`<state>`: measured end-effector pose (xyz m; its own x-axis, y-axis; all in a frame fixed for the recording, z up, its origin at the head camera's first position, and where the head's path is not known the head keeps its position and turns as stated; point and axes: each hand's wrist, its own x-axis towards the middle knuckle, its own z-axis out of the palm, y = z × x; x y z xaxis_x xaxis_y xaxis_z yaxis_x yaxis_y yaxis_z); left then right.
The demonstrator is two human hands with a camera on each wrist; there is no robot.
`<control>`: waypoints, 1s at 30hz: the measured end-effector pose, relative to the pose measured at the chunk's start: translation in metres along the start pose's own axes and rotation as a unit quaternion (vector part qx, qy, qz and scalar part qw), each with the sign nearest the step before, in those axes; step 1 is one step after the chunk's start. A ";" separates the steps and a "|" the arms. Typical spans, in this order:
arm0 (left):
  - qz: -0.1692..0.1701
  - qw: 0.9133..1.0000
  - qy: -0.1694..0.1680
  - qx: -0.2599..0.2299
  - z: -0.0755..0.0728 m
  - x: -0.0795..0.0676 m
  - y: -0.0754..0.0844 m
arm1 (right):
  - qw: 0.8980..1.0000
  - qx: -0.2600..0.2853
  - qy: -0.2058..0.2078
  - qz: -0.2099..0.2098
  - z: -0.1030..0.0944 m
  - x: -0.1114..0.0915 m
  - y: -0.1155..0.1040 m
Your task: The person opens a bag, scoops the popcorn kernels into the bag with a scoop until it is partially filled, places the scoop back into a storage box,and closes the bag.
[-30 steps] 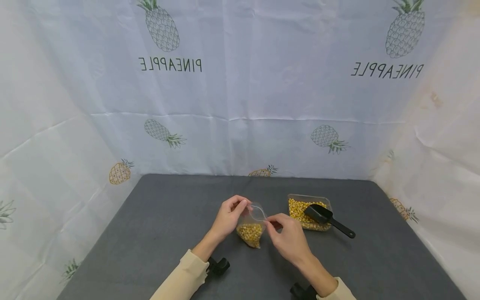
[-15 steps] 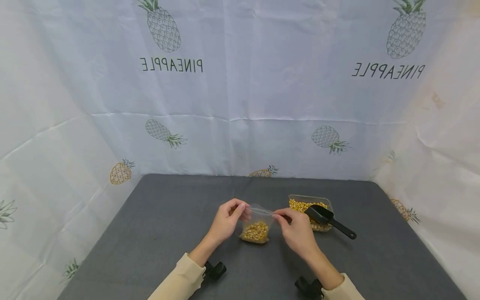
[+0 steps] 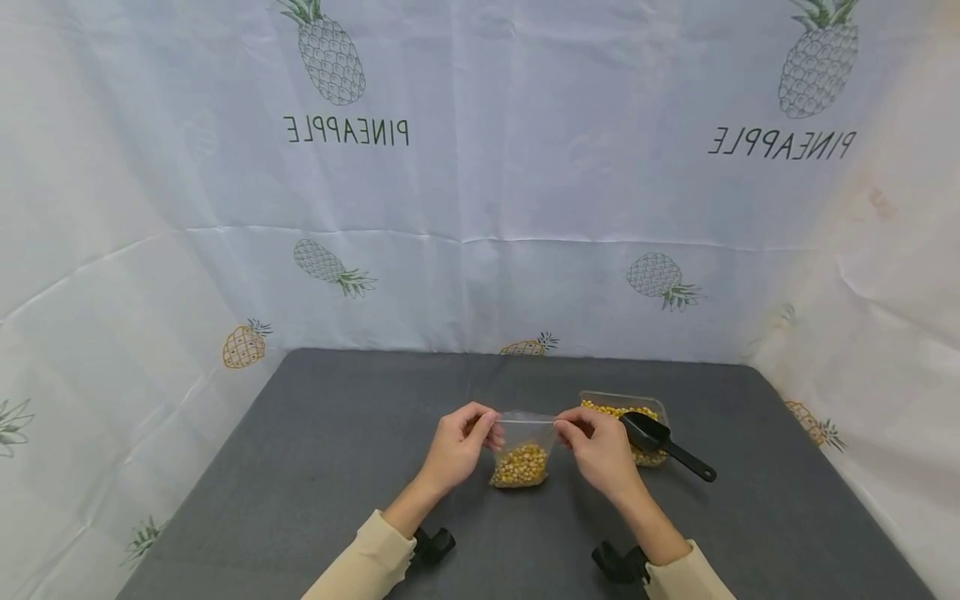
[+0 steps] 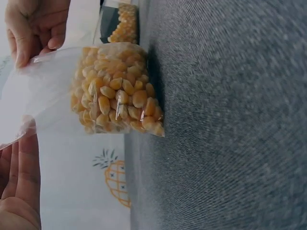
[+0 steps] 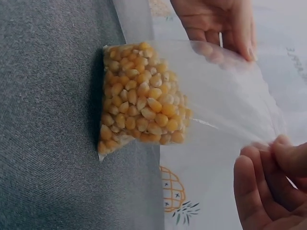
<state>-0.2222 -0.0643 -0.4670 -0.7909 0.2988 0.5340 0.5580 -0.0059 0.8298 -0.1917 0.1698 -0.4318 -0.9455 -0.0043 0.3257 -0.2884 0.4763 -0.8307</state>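
Note:
A clear zip bag (image 3: 520,464) with yellow corn kernels (image 4: 117,93) in its lower half stands upright at the middle of the table. My left hand (image 3: 459,442) pinches the bag's top left corner between thumb and fingers. At the top right corner, my right hand (image 3: 597,447) pinches the plastic the same way. Between the two hands the bag's mouth is drawn out straight. In the right wrist view the kernels (image 5: 141,96) fill the bottom of the bag, close over the grey tabletop.
Behind my right hand is a clear plastic tub (image 3: 662,408) of corn kernels. A black scoop (image 3: 667,444) lies across it, its handle sticking out over the right side. The grey table (image 3: 360,433) ends at a white pineapple-print curtain (image 3: 465,292) at the back.
My hands have moved apart and slightly right, drawing the bag's rounded open mouth into a straight line. The bag now hangs level instead of tilted. The tub and scoop have stayed put.

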 end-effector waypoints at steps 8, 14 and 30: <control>-0.010 0.999 0.001 0.034 0.003 0.002 0.025 | 0.998 0.030 -0.033 0.039 -0.002 0.003 0.006; -0.013 0.999 0.010 0.042 0.006 0.003 0.031 | 0.998 0.033 -0.051 0.027 -0.002 0.003 0.007; -0.027 0.999 0.015 0.040 0.009 0.002 -0.004 | 0.995 0.052 -0.079 0.020 -0.007 0.008 0.011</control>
<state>-0.2240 -0.0552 -0.4701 -0.8268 0.2671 0.4950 0.5320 0.0856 0.8424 -0.2016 0.1816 -0.4351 -0.9662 -0.1284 0.2234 -0.2561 0.3852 -0.8866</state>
